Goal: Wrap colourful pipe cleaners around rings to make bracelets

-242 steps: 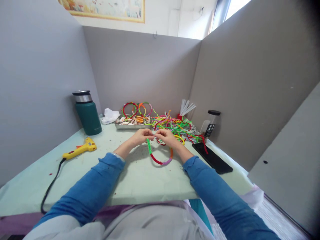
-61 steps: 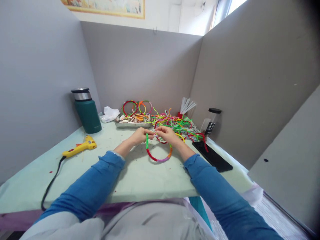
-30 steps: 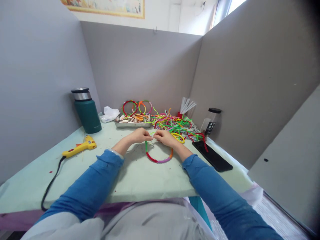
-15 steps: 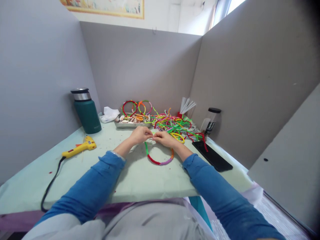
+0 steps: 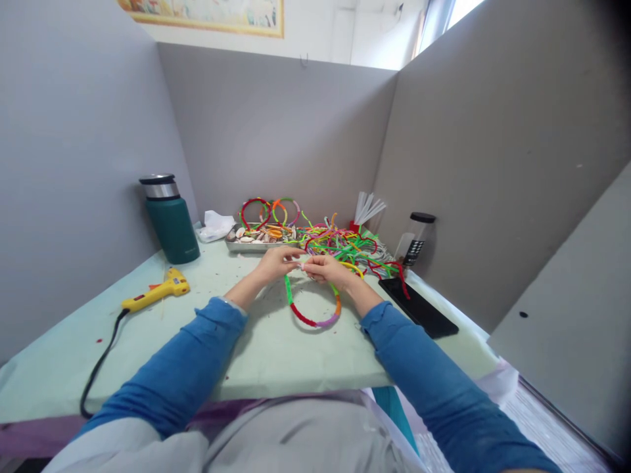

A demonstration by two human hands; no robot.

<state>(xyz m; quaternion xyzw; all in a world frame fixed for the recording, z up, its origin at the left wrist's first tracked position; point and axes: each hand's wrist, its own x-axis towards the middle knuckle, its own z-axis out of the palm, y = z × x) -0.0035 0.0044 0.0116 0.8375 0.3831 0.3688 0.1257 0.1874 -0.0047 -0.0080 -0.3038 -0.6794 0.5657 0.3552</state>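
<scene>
1. Glue gun, flask: on the counter, well apart.
2. Left hand: at the ring's far side, grip partly spread; cannot tell whether it holds.
3. Ring: between the hands; wrapping seems in hand, calling for steady fingertips.
4. Right hand: grip pinched on the ring.
5. Stems: crowding just behind.

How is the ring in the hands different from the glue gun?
The ring has many colours; the glue gun is mostly yellow.
The ring is thin and curved; the glue gun is chunky, with a black cord.
The ring is in the hands; the glue gun lies on the table.
Both are bright.
</scene>
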